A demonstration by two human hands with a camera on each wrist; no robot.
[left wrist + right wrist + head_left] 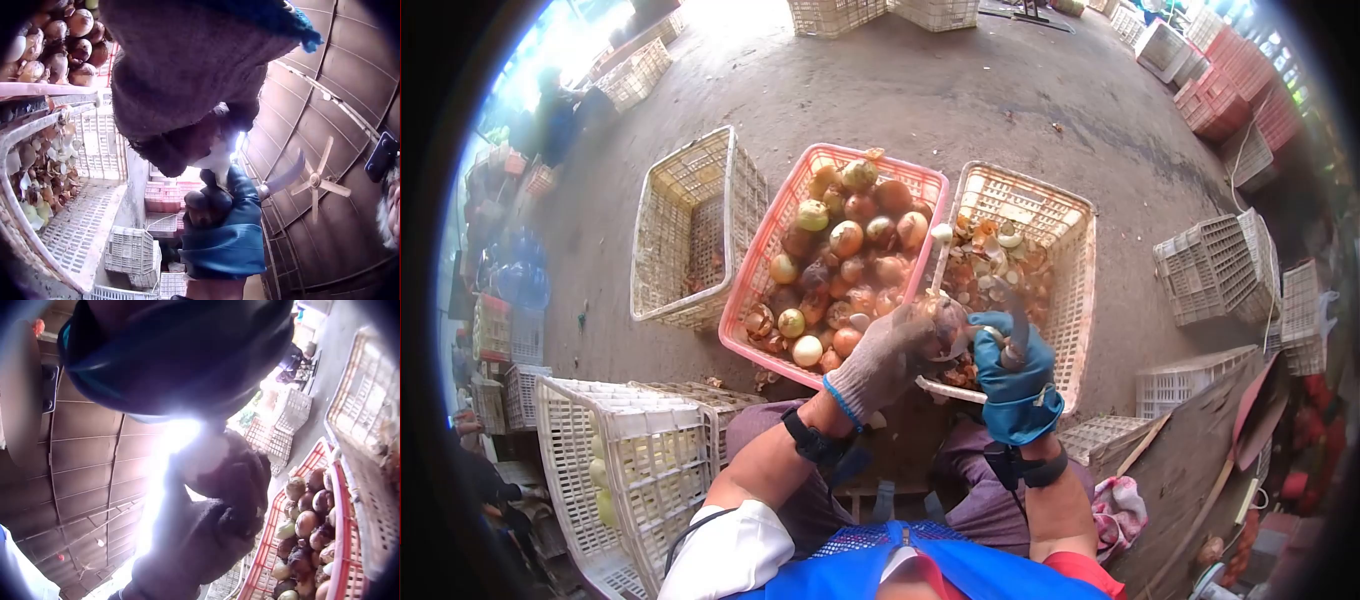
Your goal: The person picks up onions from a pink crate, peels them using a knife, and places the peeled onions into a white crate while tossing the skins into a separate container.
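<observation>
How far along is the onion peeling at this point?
Partway, it seems. Done: plenty of skins and scraps lie in the white crate, suggesting many onions handled. In hand: the left hand grips one onion, the right hand a curved knife. Left: probably the many skin-covered onions in the pink crate; how many, I can't tell.
</observation>
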